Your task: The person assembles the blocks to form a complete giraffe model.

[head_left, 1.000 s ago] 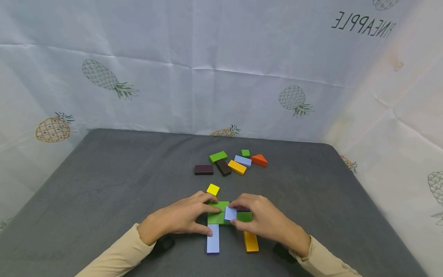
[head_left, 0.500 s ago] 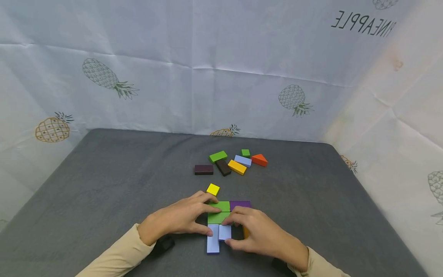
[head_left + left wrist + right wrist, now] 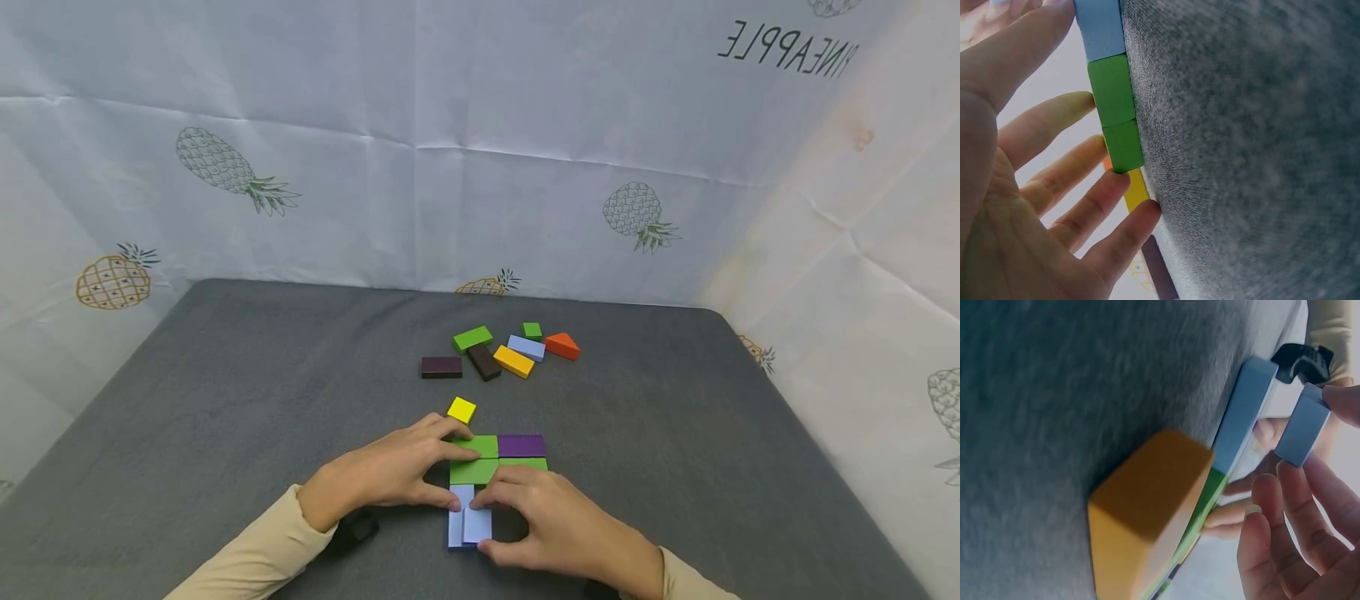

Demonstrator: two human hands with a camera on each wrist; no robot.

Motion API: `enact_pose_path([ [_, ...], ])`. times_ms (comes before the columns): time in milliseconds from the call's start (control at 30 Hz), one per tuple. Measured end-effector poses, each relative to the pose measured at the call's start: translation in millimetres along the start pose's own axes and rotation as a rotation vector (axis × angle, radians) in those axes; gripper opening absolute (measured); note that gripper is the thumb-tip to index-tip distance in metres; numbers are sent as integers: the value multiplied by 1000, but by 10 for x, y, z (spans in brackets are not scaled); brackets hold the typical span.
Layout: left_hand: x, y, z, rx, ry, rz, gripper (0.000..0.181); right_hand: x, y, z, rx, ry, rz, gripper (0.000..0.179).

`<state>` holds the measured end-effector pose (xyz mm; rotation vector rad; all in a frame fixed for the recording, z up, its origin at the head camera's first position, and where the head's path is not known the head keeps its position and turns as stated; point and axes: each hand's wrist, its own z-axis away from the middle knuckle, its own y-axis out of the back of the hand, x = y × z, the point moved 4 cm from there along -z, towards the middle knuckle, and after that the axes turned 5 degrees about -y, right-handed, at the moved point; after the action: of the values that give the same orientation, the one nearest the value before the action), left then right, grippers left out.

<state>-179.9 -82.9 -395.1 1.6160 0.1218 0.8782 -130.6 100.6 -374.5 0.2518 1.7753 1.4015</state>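
Thumb and fingertips of my right hand (image 3: pixel 558 521) pinch a small light blue block (image 3: pixel 477 527). In the right wrist view that block is raised off the cloth, over the long light blue block (image 3: pixel 1244 415). My left hand (image 3: pixel 390 462) lies with fingers extended, fingertips on the left green blocks (image 3: pixel 474 473) and thumb at the long light blue one. A purple block (image 3: pixel 521 446) and another green block (image 3: pixel 532 463) adjoin them on the right. The orange-yellow block (image 3: pixel 1147 487) stands near in the right wrist view; my right hand hides it in the head view.
A yellow square block (image 3: pixel 462 409) lies just beyond the green ones. Further back sit a dark block (image 3: pixel 442 367), a green block (image 3: pixel 472 338), an orange-yellow block (image 3: pixel 513 362), a red triangle (image 3: pixel 562 346) and several others. A pineapple-print curtain (image 3: pixel 480 208) hangs behind the grey table (image 3: pixel 262 375).
The right hand has carried the small light blue block from above the green blocks toward the person, down and slightly left to the long light blue block. The left hand stays put.
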Motion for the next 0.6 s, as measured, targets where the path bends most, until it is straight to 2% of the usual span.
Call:
enact_pose_path([
  [200,-7,0,-3,-4,6,-1,56,-39,-62,15,-69,23,1,28],
  [433,1,3,3,5,0,-18,57,-98,-132,31,-43,105,65,25],
  [600,2,4,1,4,-2,-19,57,-107,-166,38,-91,96,38,26],
])
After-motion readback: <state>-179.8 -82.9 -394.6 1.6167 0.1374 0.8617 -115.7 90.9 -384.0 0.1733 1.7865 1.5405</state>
